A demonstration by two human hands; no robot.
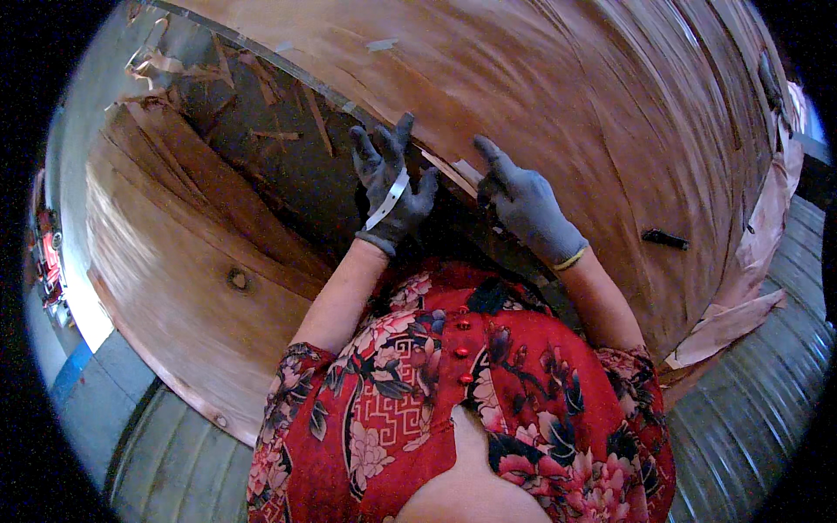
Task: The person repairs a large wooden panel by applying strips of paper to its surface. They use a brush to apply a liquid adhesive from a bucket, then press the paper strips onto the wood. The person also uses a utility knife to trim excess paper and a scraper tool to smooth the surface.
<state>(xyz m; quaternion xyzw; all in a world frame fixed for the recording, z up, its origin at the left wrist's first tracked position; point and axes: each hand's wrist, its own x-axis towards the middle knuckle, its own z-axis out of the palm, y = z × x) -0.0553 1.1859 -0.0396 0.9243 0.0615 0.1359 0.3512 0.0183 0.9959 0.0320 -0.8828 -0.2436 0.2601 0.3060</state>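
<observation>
A large stack of thin reddish-brown wood veneer sheets (558, 96) spreads across the far side and the right. My left hand (388, 187), in a grey glove, is raised by the stack's near edge with fingers spread and nothing gripped. A pale strip with small dark dots (388, 200) crosses that hand; how it is fastened cannot be made out. My right hand (527, 205), also gloved in grey, is over the stack's edge, index finger stretched out, other fingers bent and partly hidden. Between the hands, a light torn veneer sliver (453, 170) sticks up along the edge.
To the left is another veneer stack (192, 235) with a dark knot. Torn veneer scraps (279, 96) litter the dark gap between the stacks. A short black tool or handle (665, 239) lies on the right stack. Ribbed grey flooring (758, 383) shows at lower right.
</observation>
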